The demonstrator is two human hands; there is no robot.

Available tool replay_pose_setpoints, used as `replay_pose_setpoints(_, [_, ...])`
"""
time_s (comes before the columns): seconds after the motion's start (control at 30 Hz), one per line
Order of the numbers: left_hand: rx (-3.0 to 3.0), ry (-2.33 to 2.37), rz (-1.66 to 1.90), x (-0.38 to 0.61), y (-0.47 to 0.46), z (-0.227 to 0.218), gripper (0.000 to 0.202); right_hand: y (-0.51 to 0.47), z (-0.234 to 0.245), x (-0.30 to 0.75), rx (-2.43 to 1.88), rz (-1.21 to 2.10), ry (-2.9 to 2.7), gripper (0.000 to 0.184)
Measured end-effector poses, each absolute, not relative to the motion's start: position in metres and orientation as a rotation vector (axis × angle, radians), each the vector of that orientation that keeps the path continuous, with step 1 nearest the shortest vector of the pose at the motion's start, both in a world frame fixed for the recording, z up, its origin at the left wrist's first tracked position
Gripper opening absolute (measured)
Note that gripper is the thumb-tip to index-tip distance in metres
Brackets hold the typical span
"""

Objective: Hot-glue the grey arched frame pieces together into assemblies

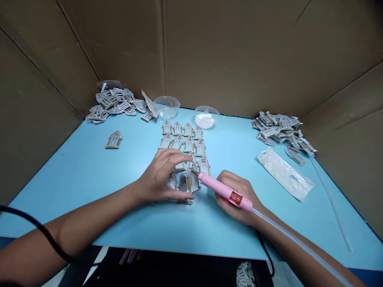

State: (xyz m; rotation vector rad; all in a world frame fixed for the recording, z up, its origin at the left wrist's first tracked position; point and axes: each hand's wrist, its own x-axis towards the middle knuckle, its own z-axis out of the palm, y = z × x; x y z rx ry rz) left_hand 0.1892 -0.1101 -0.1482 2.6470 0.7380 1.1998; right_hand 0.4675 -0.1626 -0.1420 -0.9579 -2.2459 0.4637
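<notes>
A pale, arched, window-shaped piece [193,181] with gold-brown trim is held near the middle of the smooth, light-blue surface [236,147], pinched between the thumb and curved fingers of the left hand [161,173]. A pink plastic glue gun [217,185] with an orange switch is gripped by the closed fingers of the right hand [239,184]; its tip is pointed at the piece, though contact cannot be told. From its rear a translucent stick [269,222] is trailed toward the near right corner. Beyond the hands, two full rows of four matching pieces [188,129] are laid out, with further ones partly covered by the left hand. One lone piece [113,140] is set toward the left edge. Uncountable heaps are piled at the far left corner [119,99] and far right corner [281,127]. Two round, clear tubs [167,115] are placed by the far edge, and one crinkled, whitish packet [284,173] toward the right edge.
</notes>
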Motion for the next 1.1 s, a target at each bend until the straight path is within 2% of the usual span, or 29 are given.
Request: replay_pose_setpoints(1.1, [2.649, 0.753, 1.230, 0.1889, -0.1113, -0.1450, 0.086, -0.1644, -0.1397, 0.4652, -1.020, 0.415, -2.211, 0.020])
